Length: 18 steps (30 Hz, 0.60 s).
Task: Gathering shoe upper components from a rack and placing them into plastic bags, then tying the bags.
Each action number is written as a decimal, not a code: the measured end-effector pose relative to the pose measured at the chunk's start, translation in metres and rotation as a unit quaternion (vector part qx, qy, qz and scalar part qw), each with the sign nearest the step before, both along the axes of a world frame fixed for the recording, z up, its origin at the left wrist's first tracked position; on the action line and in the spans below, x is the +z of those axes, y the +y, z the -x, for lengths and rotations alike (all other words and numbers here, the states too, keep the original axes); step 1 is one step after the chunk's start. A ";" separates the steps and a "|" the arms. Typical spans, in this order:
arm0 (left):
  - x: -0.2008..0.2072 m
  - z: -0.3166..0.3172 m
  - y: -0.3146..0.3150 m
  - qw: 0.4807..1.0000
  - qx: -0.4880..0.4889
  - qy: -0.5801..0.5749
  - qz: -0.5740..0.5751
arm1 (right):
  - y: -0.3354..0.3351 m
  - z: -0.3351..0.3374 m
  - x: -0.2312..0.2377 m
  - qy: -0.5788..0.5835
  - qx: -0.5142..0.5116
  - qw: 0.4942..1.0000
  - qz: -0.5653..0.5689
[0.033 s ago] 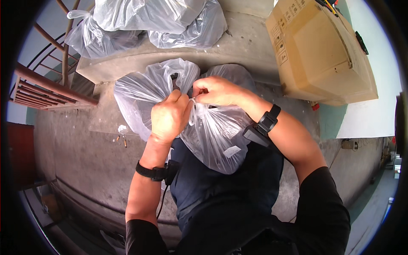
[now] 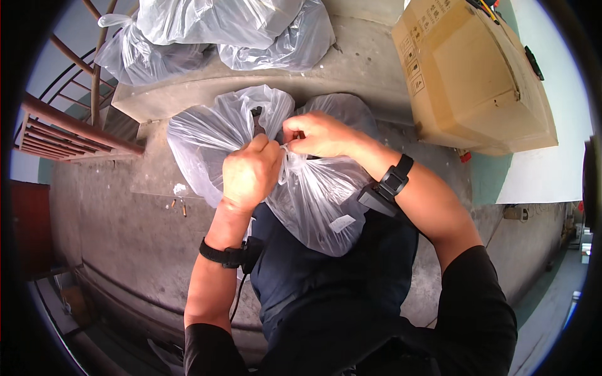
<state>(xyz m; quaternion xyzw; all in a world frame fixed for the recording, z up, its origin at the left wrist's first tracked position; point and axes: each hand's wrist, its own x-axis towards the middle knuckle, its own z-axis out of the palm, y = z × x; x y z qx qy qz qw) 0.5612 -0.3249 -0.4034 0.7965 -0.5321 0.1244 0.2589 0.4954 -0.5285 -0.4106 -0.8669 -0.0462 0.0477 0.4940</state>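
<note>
A large clear plastic bag (image 2: 320, 200) stands in front of me, its neck gathered and twisted between my hands. My left hand (image 2: 252, 170) is closed on the gathered plastic from the left. From the right, my right hand (image 2: 316, 135) pinches the same bunched neck, fingers bent inward. The bag's lower part bulges toward my legs and carries a small white label (image 2: 342, 223). More clear plastic spreads out behind my left hand (image 2: 200, 138); whether it belongs to the same bag I cannot tell. The contents are blurred by the plastic.
Several filled clear bags (image 2: 276, 56) lie on a raised concrete ledge (image 2: 364, 75) ahead. A big cardboard box (image 2: 470, 81) stands at the right against the wall. Brown metal railing (image 2: 81, 135) rises at the left. Cigarette butts (image 2: 184, 208) lie on the concrete floor.
</note>
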 end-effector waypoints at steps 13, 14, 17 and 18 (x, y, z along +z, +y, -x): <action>0.020 0.033 0.018 0.983 0.027 0.180 -0.004 | 0.014 0.026 0.012 -0.110 -0.157 0.974 0.117; 0.020 0.033 0.014 0.983 0.026 0.181 -0.002 | 0.013 0.036 0.020 -0.110 -0.157 0.974 0.120; 0.023 0.027 0.005 0.995 -0.006 0.032 -0.095 | 0.004 0.082 0.038 -0.166 -0.351 0.909 0.151; 0.017 0.026 0.004 0.995 -0.005 0.031 -0.093 | -0.003 0.101 0.029 -0.207 -0.395 0.873 0.199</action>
